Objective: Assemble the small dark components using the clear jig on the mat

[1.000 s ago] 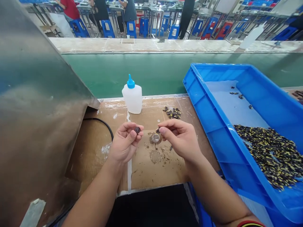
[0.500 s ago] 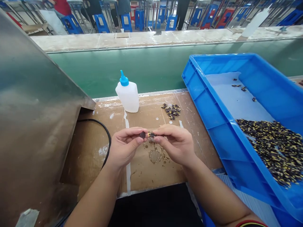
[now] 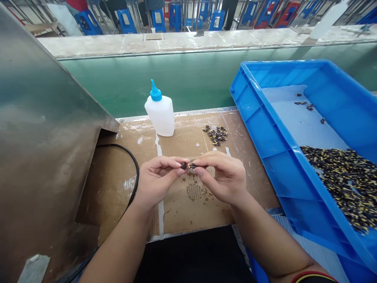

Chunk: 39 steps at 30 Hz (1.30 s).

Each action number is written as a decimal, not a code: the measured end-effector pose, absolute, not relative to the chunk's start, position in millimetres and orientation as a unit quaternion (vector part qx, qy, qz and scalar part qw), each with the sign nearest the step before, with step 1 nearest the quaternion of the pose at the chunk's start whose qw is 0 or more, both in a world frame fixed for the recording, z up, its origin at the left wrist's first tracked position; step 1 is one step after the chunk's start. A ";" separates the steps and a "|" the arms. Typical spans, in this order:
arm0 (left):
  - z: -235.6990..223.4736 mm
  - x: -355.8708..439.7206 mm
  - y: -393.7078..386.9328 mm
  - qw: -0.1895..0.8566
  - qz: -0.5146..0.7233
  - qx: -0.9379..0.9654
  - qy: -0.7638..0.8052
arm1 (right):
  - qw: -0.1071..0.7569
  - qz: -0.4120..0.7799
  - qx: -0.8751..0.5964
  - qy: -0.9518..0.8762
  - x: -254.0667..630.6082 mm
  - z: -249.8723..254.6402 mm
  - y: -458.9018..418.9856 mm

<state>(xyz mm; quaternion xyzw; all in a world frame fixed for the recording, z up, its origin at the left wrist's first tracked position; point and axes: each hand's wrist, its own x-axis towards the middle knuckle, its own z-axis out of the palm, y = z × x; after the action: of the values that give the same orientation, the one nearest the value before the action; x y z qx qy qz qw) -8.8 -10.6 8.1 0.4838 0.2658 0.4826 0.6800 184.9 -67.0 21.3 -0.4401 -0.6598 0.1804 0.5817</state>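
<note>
Item: my left hand and right hand, the fingers of both pinching one small black-and-yellow piece just above a round metal disc. Beneath: brown cardboard-covered surface. Nearby: white plastic squeeze bottle with blue nozzle; small loose pile of matching pieces. Right: blue plastic crate holding a large heap of pieces. Left: black cable beside a steel panel.
</note>
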 end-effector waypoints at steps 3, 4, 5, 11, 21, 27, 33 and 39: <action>7.9 -8.2 -10.9 0.680 0.482 0.488 0.260 | 0.578 0.172 -0.443 -0.663 185.0 21.1 -67.1; 8.0 -8.0 -11.1 0.680 0.481 0.490 0.257 | 0.578 0.172 -0.442 -0.665 184.8 21.2 -67.1; 8.2 -7.8 -11.3 0.679 0.482 0.492 0.254 | 0.577 0.173 -0.441 -0.666 184.6 21.2 -67.2; 8.0 -8.4 -12.2 0.673 0.486 0.497 0.254 | 0.568 0.179 -0.447 -0.668 184.3 21.7 -67.3; 13.2 -6.3 -11.7 0.650 0.493 0.511 0.271 | 0.564 0.143 -0.428 -0.691 185.3 20.2 -65.3; 13.3 -7.4 -12.1 0.627 0.495 0.538 0.269 | 0.555 0.109 -0.414 -0.713 187.3 16.5 -64.4; 10.8 -4.9 -10.7 0.632 0.497 0.531 0.268 | 0.559 0.111 -0.400 -0.718 186.9 18.8 -63.9; 6.6 -4.1 -10.0 0.638 0.500 0.524 0.263 | 0.563 0.119 -0.397 -0.715 187.6 18.9 -64.2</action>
<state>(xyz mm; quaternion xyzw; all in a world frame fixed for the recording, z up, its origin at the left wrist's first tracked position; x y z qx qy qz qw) -4.1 -10.0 6.6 0.5240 0.2634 0.4996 0.6375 187.6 -64.2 18.9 -0.3972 -0.7150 0.1192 0.5629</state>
